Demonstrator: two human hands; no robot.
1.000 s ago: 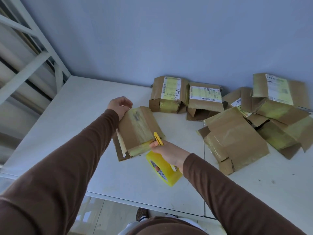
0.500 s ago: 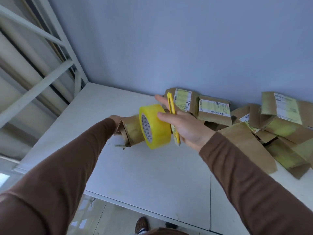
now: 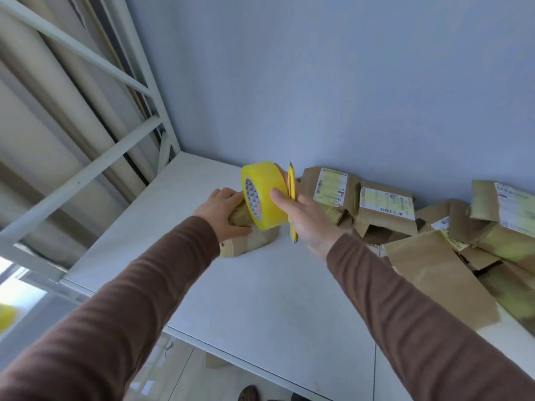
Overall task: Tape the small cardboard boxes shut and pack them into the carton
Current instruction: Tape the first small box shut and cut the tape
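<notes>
A white table (image 3: pixel 260 299) runs up to a pale blue wall (image 3: pixel 347 82), with a white metal frame (image 3: pixel 95 166) at the left and a heap of brown labelled cardboard boxes (image 3: pixel 434 227) at the right. The left hand (image 3: pixel 223 211) presses, fingers curled, on a small brown cardboard box (image 3: pixel 246 241) lying near the table's middle, its long axis running left-right. Much of that box is hidden behind the yellow tape roll (image 3: pixel 265 195), which stands on edge above it, gripped by the right hand (image 3: pixel 307 218) along with a slim yellow cutter (image 3: pixel 292 198) pointing upward.

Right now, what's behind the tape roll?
Behind the tape roll, held up by the right hand along with a yellow cutter, sits a small cardboard box gripped by the left hand. The box's middle and top flaps are covered.
</notes>
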